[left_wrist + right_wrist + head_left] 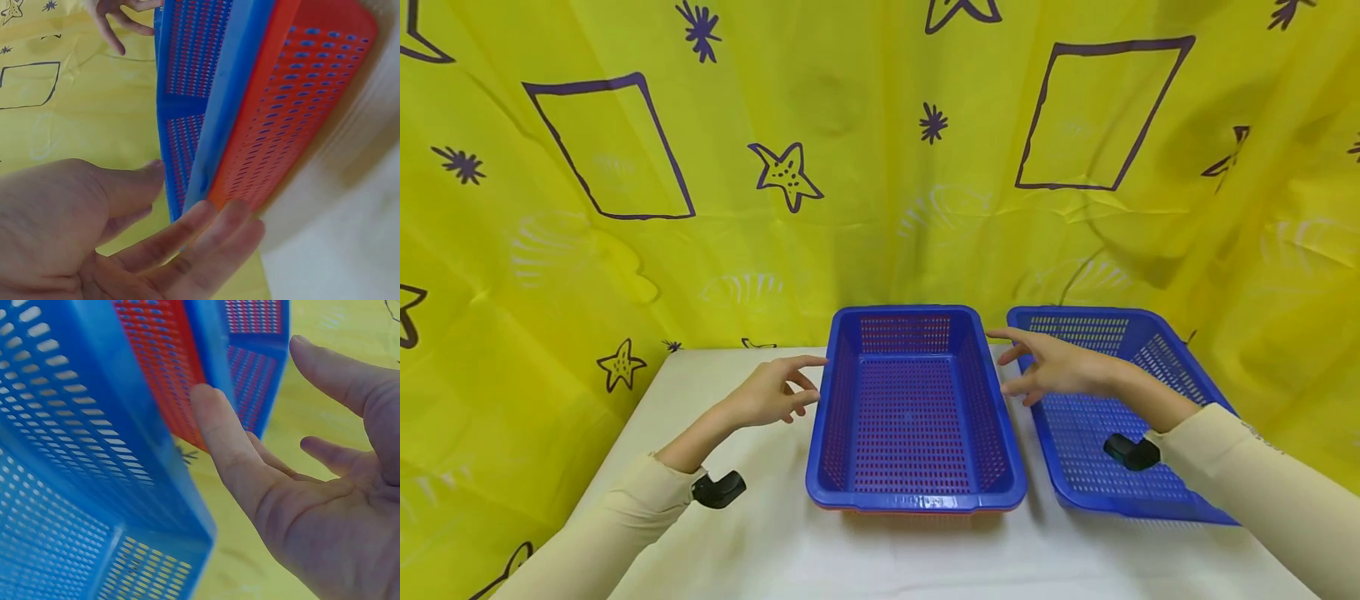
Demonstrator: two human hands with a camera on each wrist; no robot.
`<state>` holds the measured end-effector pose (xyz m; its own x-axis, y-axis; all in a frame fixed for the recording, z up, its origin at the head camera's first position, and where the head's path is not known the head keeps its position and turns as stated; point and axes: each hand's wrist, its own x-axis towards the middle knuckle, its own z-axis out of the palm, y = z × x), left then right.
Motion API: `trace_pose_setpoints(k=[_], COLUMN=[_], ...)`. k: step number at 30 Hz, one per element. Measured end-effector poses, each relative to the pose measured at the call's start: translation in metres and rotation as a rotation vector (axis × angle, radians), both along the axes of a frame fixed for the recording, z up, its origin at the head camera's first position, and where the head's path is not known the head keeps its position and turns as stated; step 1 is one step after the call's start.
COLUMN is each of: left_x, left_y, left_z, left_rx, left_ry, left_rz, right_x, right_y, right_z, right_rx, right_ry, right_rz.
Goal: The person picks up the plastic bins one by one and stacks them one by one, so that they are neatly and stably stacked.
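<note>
A blue slotted plastic basket (917,501) sits on the white table, nested in a red basket (294,103) of similar shape. My left hand (775,390) is at its left rim, thumb and fingers spread apart and loosely bent. In the left wrist view the fingertips overlap the rim; I cannot tell whether they touch it. Across from it, my right hand (1051,365) hovers by the right rim, fingers extended and parted. The right wrist view shows one fingertip (206,397) in front of the red basket's edge, contact unclear. Neither hand grips anything.
A second blue basket (1150,505) stands to the right, partly below my right forearm. Behind the table hangs a yellow curtain (865,242) with dark drawn shapes. The white tabletop (730,533) extends left and front. Dark wrist devices (718,490) sit on both sleeves.
</note>
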<state>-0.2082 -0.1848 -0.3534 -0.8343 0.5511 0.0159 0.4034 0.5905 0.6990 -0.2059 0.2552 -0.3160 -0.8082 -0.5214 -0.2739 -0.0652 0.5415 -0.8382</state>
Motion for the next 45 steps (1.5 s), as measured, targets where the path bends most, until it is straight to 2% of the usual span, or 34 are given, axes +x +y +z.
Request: trace_pose_setpoints(k=[3, 6, 9, 11, 17, 21, 26, 35, 45], left_x=[-0.001, -0.003, -0.006, -0.007, -0.013, -0.017, -0.021, -0.021, -0.017], left_y=[0.0, 0.002, 0.005, 0.009, 0.024, 0.039, 0.06, 0.106, 0.159], left_z=[0.004, 0.009, 0.016, 0.021, 0.036, 0.044, 0.046, 0.037, 0.034], left_rx=[-0.03, -0.03, 0.003, 0.024, 0.026, 0.024, 0.044, 0.084, 0.118], left_ry=[0.12, 0.236, 0.307, 0.346, 0.479, 0.531, 0.543, 0.459, 0.378], left_rz=[0.031, 0.075, 0.107, 0.122, 0.15, 0.163, 0.149, 0.121, 0.084], right_x=[0.001, 0.002, 0.001, 0.0, -0.005, -0.006, -0.004, 0.002, 0.0], right_y=[0.003, 0.006, 0.01, 0.013, 0.019, 0.024, 0.034, 0.061, 0.104], right_z=[0.01, 0.019, 0.026, 0.031, 0.048, 0.055, 0.058, 0.057, 0.052], right_rx=[0.035, 0.086, 0.137, 0.153, 0.13, 0.132, 0.155, 0.242, 0.279], right_ry=[0.083, 0.235, 0.389, 0.457, 0.573, 0.616, 0.692, 0.764, 0.693], right_rz=[0.009, 0.021, 0.008, -0.009, -0.053, -0.092, -0.121, -0.147, -0.185])
